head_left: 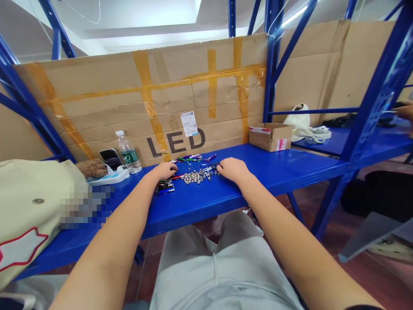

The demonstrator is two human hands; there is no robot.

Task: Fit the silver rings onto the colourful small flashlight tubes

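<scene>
Both my arms reach forward onto the blue shelf [290, 170]. My left hand [165, 170] rests knuckles-up with fingers curled beside small blue and red cylinders [164, 187]. My right hand [232, 168] lies curled at the right end of a heap of small silver button cells [196, 176]. Its fingertips touch small dark parts; whether either hand grips anything is hidden. More coloured keychain-like tubes [190, 159] lie just behind the heap, against the cardboard.
A taped cardboard sheet marked LED [180, 103] backs the shelf. At left stand a water bottle [128, 152], a phone [110, 158] and a cream bag [29, 206]. A small open carton [270, 136] sits at right. Blue rack posts [371, 116] frame the bay; another person's hand [405, 112] shows far right.
</scene>
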